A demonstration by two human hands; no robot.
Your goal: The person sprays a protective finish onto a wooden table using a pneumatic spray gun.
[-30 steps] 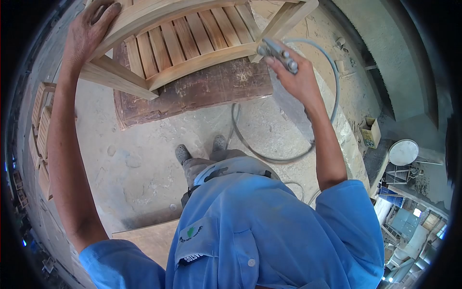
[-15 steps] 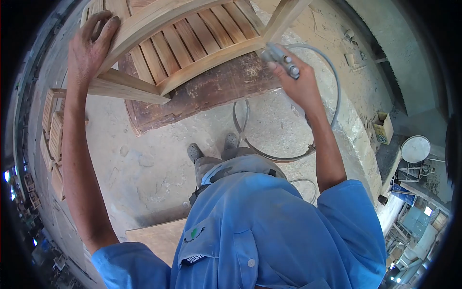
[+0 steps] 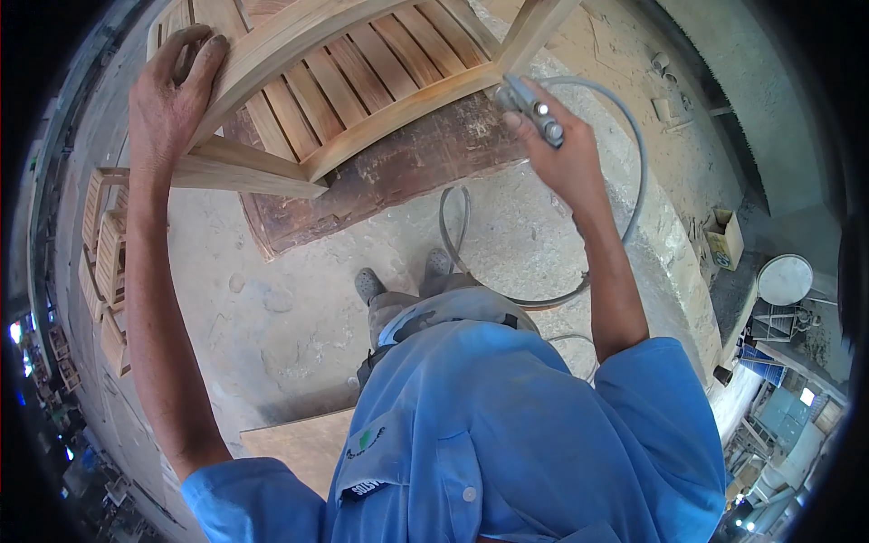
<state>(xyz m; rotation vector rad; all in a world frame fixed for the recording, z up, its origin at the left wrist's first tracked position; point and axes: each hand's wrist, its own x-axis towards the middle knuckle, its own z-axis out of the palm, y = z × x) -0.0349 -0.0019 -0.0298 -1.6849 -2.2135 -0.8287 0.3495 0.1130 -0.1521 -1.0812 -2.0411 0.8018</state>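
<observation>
A slatted wooden chair (image 3: 367,68) leans across a worn brown board or mat at the top of the view. My left hand (image 3: 170,100) grips the chair's frame at the upper left, its fingers curled over the wood and the thumb along the inner side. My right hand (image 3: 566,149) is wrapped round a small grey metal air gun (image 3: 536,110). The air gun is close to the corner where the seat rail meets a chair leg. From it a grey hose (image 3: 638,154) loops round to the right of my forearm.
Under the chair lies the brown covered board (image 3: 389,176). More wooden chairs (image 3: 109,244) stand at the left. The hose coils on the dusty floor (image 3: 299,299) near my feet. At the right are a small carton (image 3: 722,240) and a round white lid (image 3: 784,280).
The view has shifted slightly, and the chair sits a little differently in it. The air gun has tilted slightly in my right hand. My left hand keeps its hold on the chair.
</observation>
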